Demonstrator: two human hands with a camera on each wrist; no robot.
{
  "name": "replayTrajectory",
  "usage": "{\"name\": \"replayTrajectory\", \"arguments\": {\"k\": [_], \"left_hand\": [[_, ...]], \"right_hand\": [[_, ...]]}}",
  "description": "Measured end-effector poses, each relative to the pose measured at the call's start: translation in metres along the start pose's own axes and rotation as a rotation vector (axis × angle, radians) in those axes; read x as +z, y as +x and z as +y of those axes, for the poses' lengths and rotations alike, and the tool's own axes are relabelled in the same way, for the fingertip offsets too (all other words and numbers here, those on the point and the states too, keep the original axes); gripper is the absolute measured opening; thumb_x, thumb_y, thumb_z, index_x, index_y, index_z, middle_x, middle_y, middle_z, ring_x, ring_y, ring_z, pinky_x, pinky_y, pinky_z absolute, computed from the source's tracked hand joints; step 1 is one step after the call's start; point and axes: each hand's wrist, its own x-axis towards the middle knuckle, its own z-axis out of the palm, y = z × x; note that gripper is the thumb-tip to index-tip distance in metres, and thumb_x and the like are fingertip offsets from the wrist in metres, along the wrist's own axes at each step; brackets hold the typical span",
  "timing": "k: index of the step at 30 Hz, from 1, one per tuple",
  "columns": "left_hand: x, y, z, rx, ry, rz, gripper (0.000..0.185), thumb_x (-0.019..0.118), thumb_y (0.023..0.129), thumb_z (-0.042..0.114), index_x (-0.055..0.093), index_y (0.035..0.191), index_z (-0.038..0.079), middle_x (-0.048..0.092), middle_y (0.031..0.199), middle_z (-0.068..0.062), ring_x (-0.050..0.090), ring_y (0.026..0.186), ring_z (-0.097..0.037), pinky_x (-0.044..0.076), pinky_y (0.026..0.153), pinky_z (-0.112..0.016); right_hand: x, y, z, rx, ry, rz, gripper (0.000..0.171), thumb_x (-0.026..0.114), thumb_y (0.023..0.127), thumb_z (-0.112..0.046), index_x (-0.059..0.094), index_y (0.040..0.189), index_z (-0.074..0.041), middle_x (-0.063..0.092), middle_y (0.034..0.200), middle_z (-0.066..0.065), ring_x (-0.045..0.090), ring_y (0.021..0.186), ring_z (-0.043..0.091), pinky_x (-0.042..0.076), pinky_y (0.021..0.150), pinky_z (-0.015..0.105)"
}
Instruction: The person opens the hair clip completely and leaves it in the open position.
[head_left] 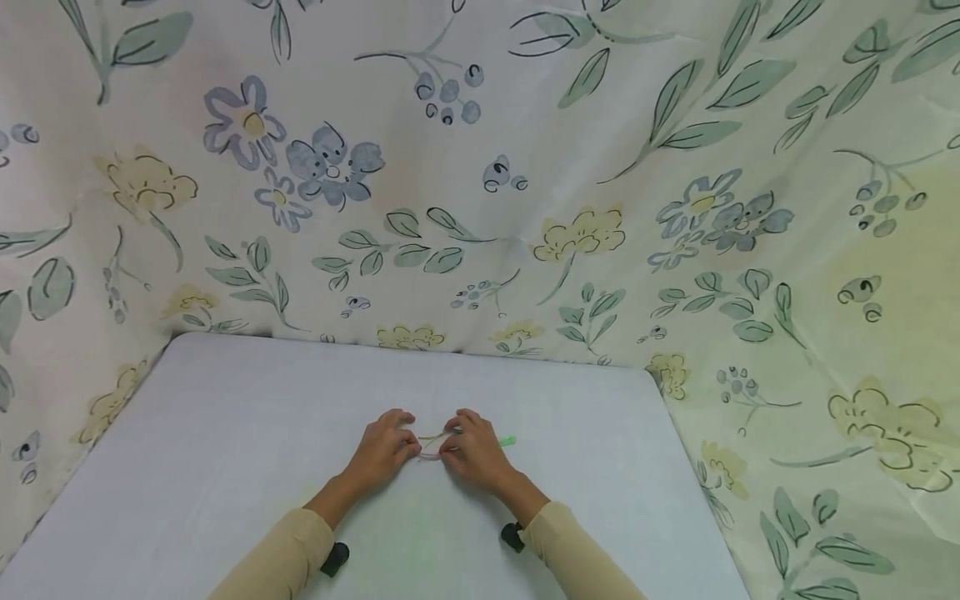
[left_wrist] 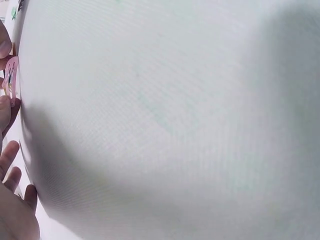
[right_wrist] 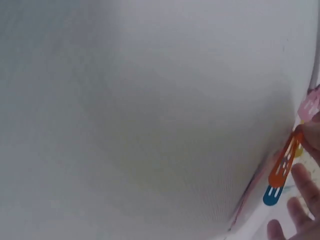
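Both hands are close together over the middle of the white table. My left hand [head_left: 384,450] pinches a pink snap hair clip [left_wrist: 12,80] between thumb and fingertip, its other fingers spread. Facing it, my right hand [head_left: 474,452] pinches an orange snap hair clip [right_wrist: 282,167]; a blue clip end [right_wrist: 271,196] shows beneath the orange one. Something yellow [right_wrist: 299,150] peeks out behind the orange clip, partly hidden by fingers. A pink piece [right_wrist: 310,105] lies right at the fingertips in the right wrist view. Beyond the right hand, a bright green strip [head_left: 508,440] sticks out.
The white tabletop [head_left: 247,433] has rounded far corners. A floral cloth [head_left: 480,192] stands behind it and along both sides. Dark wrist-camera pieces [head_left: 335,558] hang below the beige sleeves [head_left: 281,550].
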Motion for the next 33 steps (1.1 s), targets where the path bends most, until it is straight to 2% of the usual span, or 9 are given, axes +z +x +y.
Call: {"name": "replayTrajectory", "arguments": {"k": [9, 15, 24, 30, 33], "left_hand": [[0.003, 0.000, 0.005, -0.033, -0.037, 0.046, 0.006, 0.078, 0.086, 0.016, 0.074, 0.081, 0.014, 0.061, 0.124, -0.015, 0.048, 0.127, -0.036, 0.036, 0.101, -0.061], [0.006, 0.000, 0.011, -0.054, -0.109, 0.061, 0.008, 0.080, 0.082, 0.015, 0.073, 0.079, 0.015, 0.061, 0.125, -0.015, 0.048, 0.127, -0.036, 0.036, 0.100, -0.062], [0.016, 0.002, 0.025, -0.074, -0.211, 0.064, 0.008, 0.083, 0.080, 0.014, 0.080, 0.084, 0.008, 0.059, 0.132, -0.011, 0.044, 0.132, -0.033, 0.033, 0.106, -0.058], [0.027, 0.006, 0.039, -0.045, -0.216, 0.065, 0.006, 0.083, 0.079, 0.012, 0.080, 0.082, 0.008, 0.059, 0.130, -0.013, 0.046, 0.128, -0.034, 0.033, 0.104, -0.059], [0.033, 0.008, 0.045, -0.011, -0.187, 0.053, 0.007, 0.083, 0.079, 0.013, 0.080, 0.081, 0.008, 0.059, 0.129, -0.014, 0.047, 0.127, -0.034, 0.034, 0.103, -0.060]], "right_hand": [[-0.016, -0.006, 0.018, -0.008, 0.116, 0.035, 0.010, 0.071, 0.093, -0.022, 0.078, 0.098, -0.017, 0.063, 0.121, 0.005, 0.043, 0.134, 0.027, 0.036, 0.107, 0.054], [-0.023, -0.021, 0.040, 0.025, 0.094, 0.053, 0.009, 0.072, 0.091, -0.016, 0.077, 0.097, -0.016, 0.064, 0.120, 0.006, 0.045, 0.132, 0.029, 0.037, 0.105, 0.056], [-0.028, -0.041, 0.059, 0.033, 0.086, 0.069, 0.007, 0.073, 0.089, -0.013, 0.078, 0.094, -0.015, 0.064, 0.117, 0.006, 0.047, 0.130, 0.031, 0.038, 0.105, 0.058], [-0.028, -0.047, 0.060, 0.031, 0.103, 0.056, 0.009, 0.074, 0.087, -0.010, 0.079, 0.091, -0.016, 0.064, 0.116, 0.003, 0.046, 0.131, 0.030, 0.036, 0.107, 0.058], [-0.028, -0.049, 0.058, 0.029, 0.096, 0.036, 0.007, 0.074, 0.088, -0.012, 0.079, 0.089, -0.017, 0.064, 0.117, 0.002, 0.045, 0.133, 0.030, 0.035, 0.108, 0.058]]}}
